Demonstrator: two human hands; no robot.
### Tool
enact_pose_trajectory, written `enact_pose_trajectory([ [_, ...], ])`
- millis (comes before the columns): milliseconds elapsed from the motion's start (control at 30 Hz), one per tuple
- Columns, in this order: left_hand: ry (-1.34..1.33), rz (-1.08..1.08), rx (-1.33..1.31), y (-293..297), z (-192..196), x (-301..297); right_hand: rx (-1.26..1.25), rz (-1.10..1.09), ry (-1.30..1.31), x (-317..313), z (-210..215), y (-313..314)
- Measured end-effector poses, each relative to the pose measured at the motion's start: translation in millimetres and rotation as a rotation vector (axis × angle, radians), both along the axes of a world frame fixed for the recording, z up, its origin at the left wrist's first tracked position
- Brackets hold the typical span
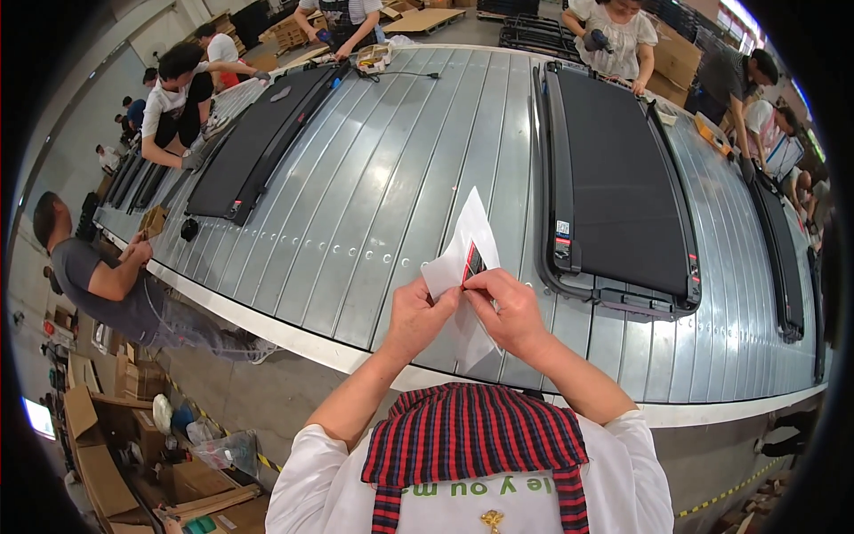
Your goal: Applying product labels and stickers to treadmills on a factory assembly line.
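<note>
Both my hands meet over the near edge of the metal slat table, around a white backing sheet (471, 216) that carries a black and red sticker (475, 260). My left hand (419, 313) pinches the sheet's left side between thumb and fingers. With thumb and forefinger together, my right hand (509, 307) grips the lower end of the sticker; whether it has come off the sheet there I cannot tell. The sheet is bent, one corner pointing up and another hanging below my hands. To the right of them lies a black framed panel (614, 178) with small labels on its near corners.
Another black panel (267, 133) lies at the left and a third (778, 249) at the far right. Several co-workers stand around the table, one holding a power tool (596, 40). A cord (409, 75) lies at the back. Cardboard boxes (116, 463) are piled on the floor, lower left.
</note>
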State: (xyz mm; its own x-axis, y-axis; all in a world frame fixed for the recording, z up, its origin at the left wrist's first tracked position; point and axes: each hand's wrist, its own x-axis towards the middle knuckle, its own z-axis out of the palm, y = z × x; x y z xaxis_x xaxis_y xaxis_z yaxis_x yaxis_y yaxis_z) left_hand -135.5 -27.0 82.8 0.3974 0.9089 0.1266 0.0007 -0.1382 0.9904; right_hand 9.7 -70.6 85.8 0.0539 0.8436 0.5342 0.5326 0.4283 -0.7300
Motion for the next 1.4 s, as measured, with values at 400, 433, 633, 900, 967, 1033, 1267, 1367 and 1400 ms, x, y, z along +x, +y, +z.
enact_pose_trajectory([
  [400,0.000,-0.007,0.011,1.7,-5.1,-0.1,-0.004,0.003,0.010,-0.6,-1.8,-0.4],
  [433,-0.006,-0.003,0.011,1.1,-4.8,0.2,-0.005,0.003,0.011,-0.7,-2.2,-0.7],
  [633,0.139,-0.032,0.048,-0.7,-4.3,-2.5,0.085,-0.028,-0.105,-0.8,-5.8,-0.9],
  [900,0.116,-0.010,0.109,-2.4,-5.5,-1.5,0.080,0.026,-0.092,1.9,-6.6,-0.2],
  [967,0.142,-0.013,0.131,-2.5,-2.8,-2.0,0.043,0.026,-0.068,4.4,-10.1,0.7],
  [1033,0.169,-0.054,0.058,-1.2,-1.0,-3.6,0.009,0.028,-0.045,7.4,-10.8,0.1],
  [1267,-0.160,-0.039,-0.129,-5.4,7.1,2.5,-0.254,0.118,0.504,-4.2,3.0,-4.8],
  [1367,-0.195,-0.017,-0.048,-7.5,7.6,3.8,-0.192,0.118,0.433,-8.1,0.9,-2.9],
  [1400,-0.190,0.009,-0.092,-5.5,3.0,2.1,-0.195,0.133,0.455,-8.4,-0.6,-1.9],
])
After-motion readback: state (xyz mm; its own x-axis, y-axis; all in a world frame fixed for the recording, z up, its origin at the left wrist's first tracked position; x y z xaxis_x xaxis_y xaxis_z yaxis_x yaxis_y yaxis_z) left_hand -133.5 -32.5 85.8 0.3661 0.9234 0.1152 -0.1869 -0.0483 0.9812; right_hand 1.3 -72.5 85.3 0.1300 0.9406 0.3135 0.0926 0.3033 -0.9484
